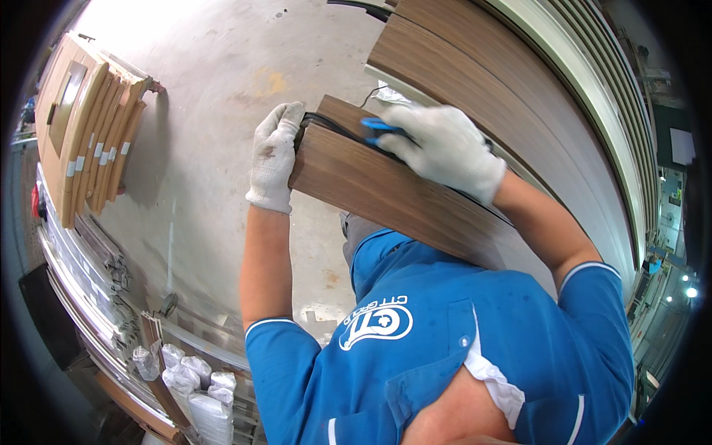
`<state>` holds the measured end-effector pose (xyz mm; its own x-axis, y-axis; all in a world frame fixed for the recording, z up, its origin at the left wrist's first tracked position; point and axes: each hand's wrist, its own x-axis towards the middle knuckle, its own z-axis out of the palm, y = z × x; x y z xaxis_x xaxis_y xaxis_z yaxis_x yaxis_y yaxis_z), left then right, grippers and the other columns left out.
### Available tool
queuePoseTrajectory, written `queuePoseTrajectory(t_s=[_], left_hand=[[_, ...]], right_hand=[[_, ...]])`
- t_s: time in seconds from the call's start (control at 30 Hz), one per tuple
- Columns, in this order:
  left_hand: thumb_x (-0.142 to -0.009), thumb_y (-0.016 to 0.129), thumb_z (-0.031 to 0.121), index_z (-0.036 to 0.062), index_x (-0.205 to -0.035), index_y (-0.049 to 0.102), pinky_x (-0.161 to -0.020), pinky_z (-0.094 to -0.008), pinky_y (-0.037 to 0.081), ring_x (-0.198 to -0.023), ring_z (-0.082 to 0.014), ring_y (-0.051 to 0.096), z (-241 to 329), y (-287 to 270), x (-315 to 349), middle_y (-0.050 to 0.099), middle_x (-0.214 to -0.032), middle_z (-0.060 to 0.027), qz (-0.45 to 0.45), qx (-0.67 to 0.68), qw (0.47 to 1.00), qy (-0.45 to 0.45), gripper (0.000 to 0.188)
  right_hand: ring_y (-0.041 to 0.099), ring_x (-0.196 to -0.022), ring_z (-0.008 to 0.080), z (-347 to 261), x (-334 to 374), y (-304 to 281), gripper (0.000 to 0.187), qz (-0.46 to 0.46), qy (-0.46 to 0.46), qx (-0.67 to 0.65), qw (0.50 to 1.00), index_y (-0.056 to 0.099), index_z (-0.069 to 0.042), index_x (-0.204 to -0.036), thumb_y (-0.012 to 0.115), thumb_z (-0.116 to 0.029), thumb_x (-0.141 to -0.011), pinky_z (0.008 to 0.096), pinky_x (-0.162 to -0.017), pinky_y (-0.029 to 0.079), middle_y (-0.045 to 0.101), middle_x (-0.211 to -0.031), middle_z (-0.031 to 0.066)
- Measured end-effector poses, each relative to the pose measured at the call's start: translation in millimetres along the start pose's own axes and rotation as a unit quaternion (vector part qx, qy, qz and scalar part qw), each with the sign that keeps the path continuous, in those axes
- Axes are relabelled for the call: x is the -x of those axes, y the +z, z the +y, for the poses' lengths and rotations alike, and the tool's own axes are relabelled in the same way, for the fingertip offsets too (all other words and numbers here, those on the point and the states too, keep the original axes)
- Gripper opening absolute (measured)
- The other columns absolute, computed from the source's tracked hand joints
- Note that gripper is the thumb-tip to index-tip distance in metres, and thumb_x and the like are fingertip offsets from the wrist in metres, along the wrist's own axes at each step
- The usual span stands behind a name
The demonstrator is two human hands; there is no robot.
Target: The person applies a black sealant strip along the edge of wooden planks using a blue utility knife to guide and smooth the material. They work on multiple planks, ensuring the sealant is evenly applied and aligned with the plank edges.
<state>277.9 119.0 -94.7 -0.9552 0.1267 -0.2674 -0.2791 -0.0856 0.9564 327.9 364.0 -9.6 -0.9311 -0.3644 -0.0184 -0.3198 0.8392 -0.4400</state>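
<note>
A brown wood-grain profile lies slantwise across the front of my body, with a groove along its length. A black rubber-like strip runs along that groove and curves up at the profile's far left end. My left hand, in a white knit glove with a dark smudge, is closed round that end, its fingertips by the strip. My right hand, also gloved and slightly blurred, is closed on a blue-handled tool over the groove. The tool's working end is hidden, so its exact kind cannot be told.
Long wood-grain profiles are stacked at the right, close to my right arm. Brown cardboard-wrapped panels stand on the left. Plastic-wrapped bundles and long metal lengths lie at lower left. Grey concrete floor shows beyond my left hand.
</note>
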Motion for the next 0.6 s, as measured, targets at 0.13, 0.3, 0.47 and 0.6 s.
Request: queuePoseTrajectory(t_s=[0.13,0.3,0.47,0.6], left_hand=[[-0.110,0.062,0.026,-0.0008,-0.109,0.071,-0.081,-0.0230,0.048,-0.089,-0.0056,0.058,2,-2,0,0.067,-0.095,0.0029,-0.017,0.015,0.999,0.022,0.028],[-0.108,0.064,0.021,-0.0010,-0.116,0.069,-0.083,-0.0233,0.049,-0.093,-0.0060,0.060,8,-17,6,0.069,-0.100,0.0012,-0.078,0.004,0.997,0.015,0.024],[-0.104,0.067,0.011,-0.0019,-0.119,0.068,-0.087,-0.0258,0.053,-0.095,-0.0087,0.064,-4,-14,12,0.072,-0.104,-0.0025,-0.064,0.067,0.995,0.048,0.020],[-0.102,0.070,0.008,-0.0004,-0.116,0.069,-0.087,-0.0262,0.055,-0.096,-0.0104,0.067,-13,-7,15,0.073,-0.106,-0.0045,-0.026,0.154,0.988,0.023,0.017]], right_hand=[[0.071,-0.076,0.0391,-11,-34,4,0.030,-0.002,-0.027,0.009,1.000,0.063,-0.006,-0.097,0.064,-0.036,-0.103,0.0495,-0.067,0.054,0.071,-0.079,0.0177],[0.073,-0.075,0.0356,-15,-35,1,0.029,-0.004,0.000,0.001,1.000,0.066,-0.008,-0.099,0.066,-0.036,-0.102,0.0489,-0.066,0.055,0.071,-0.079,0.0159],[0.073,-0.073,0.0348,-15,-35,2,0.030,0.005,-0.011,0.005,1.000,0.067,-0.008,-0.104,0.068,-0.037,-0.101,0.0480,-0.065,0.055,0.071,-0.077,0.0155],[0.073,-0.076,0.0363,-18,-43,-1,0.030,-0.035,0.014,0.007,0.999,0.068,-0.008,-0.107,0.068,-0.037,-0.100,0.0490,-0.067,0.055,0.072,-0.079,0.0159]])
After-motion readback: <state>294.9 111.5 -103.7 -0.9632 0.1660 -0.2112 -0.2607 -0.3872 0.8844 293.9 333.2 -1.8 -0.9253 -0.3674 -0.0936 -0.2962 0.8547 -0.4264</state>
